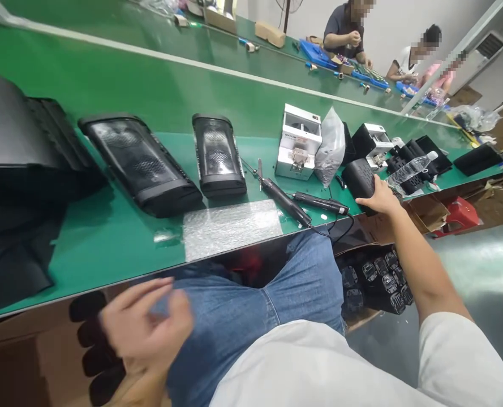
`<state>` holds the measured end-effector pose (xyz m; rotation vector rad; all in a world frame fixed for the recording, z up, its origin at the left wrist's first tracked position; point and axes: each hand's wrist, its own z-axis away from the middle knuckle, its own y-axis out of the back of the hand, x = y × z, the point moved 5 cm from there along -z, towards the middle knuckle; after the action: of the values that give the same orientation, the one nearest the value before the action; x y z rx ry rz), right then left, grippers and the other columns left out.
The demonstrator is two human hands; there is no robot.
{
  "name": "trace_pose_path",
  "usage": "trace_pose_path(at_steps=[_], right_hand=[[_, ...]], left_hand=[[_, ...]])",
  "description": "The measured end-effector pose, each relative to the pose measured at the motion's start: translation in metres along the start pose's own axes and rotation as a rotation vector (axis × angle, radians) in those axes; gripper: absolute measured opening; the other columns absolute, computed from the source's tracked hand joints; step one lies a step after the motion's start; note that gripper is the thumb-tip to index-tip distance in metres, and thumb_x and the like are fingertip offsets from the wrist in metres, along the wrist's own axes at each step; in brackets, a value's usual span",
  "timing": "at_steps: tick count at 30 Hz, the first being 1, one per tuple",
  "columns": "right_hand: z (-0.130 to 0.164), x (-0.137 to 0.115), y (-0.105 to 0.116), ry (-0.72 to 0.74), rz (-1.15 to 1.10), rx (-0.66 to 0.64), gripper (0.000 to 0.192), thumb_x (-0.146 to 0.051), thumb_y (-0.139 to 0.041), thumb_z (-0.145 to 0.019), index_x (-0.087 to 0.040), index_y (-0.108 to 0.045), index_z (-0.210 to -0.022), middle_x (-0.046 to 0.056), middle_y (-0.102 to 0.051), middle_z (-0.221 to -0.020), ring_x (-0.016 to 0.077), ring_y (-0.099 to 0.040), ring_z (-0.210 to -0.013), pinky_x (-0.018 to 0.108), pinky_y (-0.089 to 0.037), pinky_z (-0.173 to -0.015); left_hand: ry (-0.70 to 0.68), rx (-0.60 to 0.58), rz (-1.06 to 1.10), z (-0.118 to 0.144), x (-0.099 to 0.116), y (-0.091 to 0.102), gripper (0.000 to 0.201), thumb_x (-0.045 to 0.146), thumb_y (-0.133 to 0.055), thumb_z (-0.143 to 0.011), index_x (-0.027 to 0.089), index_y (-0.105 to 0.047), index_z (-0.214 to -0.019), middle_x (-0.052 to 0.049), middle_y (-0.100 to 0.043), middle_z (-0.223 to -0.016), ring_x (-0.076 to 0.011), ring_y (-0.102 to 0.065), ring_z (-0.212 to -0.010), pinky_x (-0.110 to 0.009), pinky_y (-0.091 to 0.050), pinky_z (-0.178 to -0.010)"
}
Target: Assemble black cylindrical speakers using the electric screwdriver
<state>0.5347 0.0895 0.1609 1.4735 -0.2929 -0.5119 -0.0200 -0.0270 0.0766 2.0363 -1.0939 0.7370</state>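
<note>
The right hand grips a black housing near the worktop's front edge, thumb spread probably for steadiness. The blurred left hand hangs loosely open, apparently empty.

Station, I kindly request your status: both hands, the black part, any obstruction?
Right hand gripping black part by one end. Left hand blurred, nothing visible in it. Clear bottle close beside right hand, possibly in the way.
</note>
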Motion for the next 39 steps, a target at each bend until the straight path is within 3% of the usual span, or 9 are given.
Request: trace_pose_path(at_steps=[5,9,14,17,22,28,34,36,39], right_hand=[[-0.013,0.008,-0.020,-0.010,0.077,-0.003,0.126,-0.042,-0.088,-0.080,-0.022,-0.016,-0.181,0.025,-0.029,-0.167,0.0498,-0.042,-0.150,0.068,-0.038,-0.126],[-0.010,0.020,-0.015,0.008,0.050,0.009,0.128,-0.047,-0.088,-0.083,-0.020,-0.012,-0.182,0.026,-0.032,-0.165,0.0436,-0.049,-0.146,0.059,-0.047,-0.123],[0.036,0.040,0.009,0.059,-0.306,0.077,0.131,-0.058,-0.087,-0.076,-0.016,-0.020,-0.179,0.018,-0.040,-0.167,0.0372,-0.046,-0.153,0.052,-0.042,-0.131],[0.089,0.030,-0.005,0.139,-0.704,-0.006,0.128,-0.081,-0.082,-0.073,-0.016,-0.031,-0.170,0.017,-0.050,-0.158,0.0351,-0.055,-0.144,0.048,-0.049,-0.126],[0.178,-0.021,-0.094,0.226,-1.173,-0.183,0.115,-0.101,-0.063,-0.082,-0.018,-0.032,-0.155,0.023,-0.057,-0.145,0.0337,-0.067,-0.128,0.046,-0.060,-0.112],[0.236,-0.121,-0.187,0.478,-1.200,-0.273,0.120,-0.115,-0.018,-0.082,-0.026,-0.045,-0.158,0.019,-0.063,-0.133,0.0391,-0.062,-0.131,0.059,-0.054,-0.117],[0.232,-0.194,-0.183,0.833,-1.024,-0.261,0.104,-0.097,-0.023,-0.102,-0.012,-0.059,-0.149,0.019,-0.063,-0.134,0.0271,-0.063,-0.130,0.040,-0.056,-0.118],[0.204,-0.190,-0.170,0.779,-0.904,-0.112,0.085,-0.081,-0.031,-0.110,-0.012,-0.060,-0.150,0.020,-0.060,-0.141,0.0273,-0.057,-0.138,0.042,-0.050,-0.125],[0.158,-0.171,-0.145,0.660,-0.687,0.125,0.063,-0.061,-0.039,-0.112,-0.012,-0.066,-0.142,0.022,-0.056,-0.144,0.0336,-0.051,-0.140,0.054,-0.040,-0.128]], left_hand=[[-0.213,-0.383,0.173,0.017,0.046,-0.123,0.019,0.014,-0.068,-0.093,0.027,-0.077,-0.102,-0.004,-0.082,-0.100,-0.0190,-0.080,-0.090,-0.031,-0.068,-0.082],[0.023,-0.800,0.587,0.023,0.080,-0.215,0.015,0.026,-0.062,-0.100,0.022,-0.076,-0.101,-0.010,-0.080,-0.099,-0.0211,-0.078,-0.093,-0.036,-0.066,-0.090],[0.291,-0.908,0.771,0.027,0.100,-0.271,0.026,0.033,-0.063,-0.102,0.022,-0.072,-0.124,-0.010,-0.079,-0.115,-0.0206,-0.076,-0.099,-0.037,-0.065,-0.094],[0.567,-0.959,0.924,0.029,0.104,-0.284,0.064,0.046,-0.073,-0.097,0.024,-0.055,-0.155,-0.016,-0.065,-0.153,-0.0284,-0.072,-0.129,-0.045,-0.061,-0.111],[0.577,-0.969,0.887,0.017,0.113,-0.242,0.124,0.057,-0.097,-0.073,0.029,-0.031,-0.174,-0.013,-0.043,-0.177,-0.0392,-0.043,-0.164,-0.057,-0.035,-0.139],[0.558,-0.936,0.155,0.005,0.079,-0.123,0.133,0.038,-0.104,-0.061,0.041,-0.032,-0.173,-0.008,-0.055,-0.169,-0.0432,-0.059,-0.151,-0.063,-0.053,-0.125],[0.271,-0.776,-0.235,-0.038,0.032,-0.009,0.113,0.036,-0.093,-0.068,0.032,-0.040,-0.169,-0.008,-0.058,-0.166,-0.0399,-0.060,-0.151,-0.054,-0.050,-0.130],[0.198,-0.737,-0.375,-0.061,0.018,0.007,0.111,0.040,-0.090,-0.068,0.031,-0.042,-0.168,-0.007,-0.059,-0.165,-0.0391,-0.061,-0.150,-0.054,-0.050,-0.130],[0.135,-0.780,-0.521,-0.091,0.001,0.002,0.109,0.043,-0.087,-0.066,0.030,-0.045,-0.166,-0.006,-0.061,-0.161,-0.0396,-0.061,-0.147,-0.054,-0.051,-0.128]])
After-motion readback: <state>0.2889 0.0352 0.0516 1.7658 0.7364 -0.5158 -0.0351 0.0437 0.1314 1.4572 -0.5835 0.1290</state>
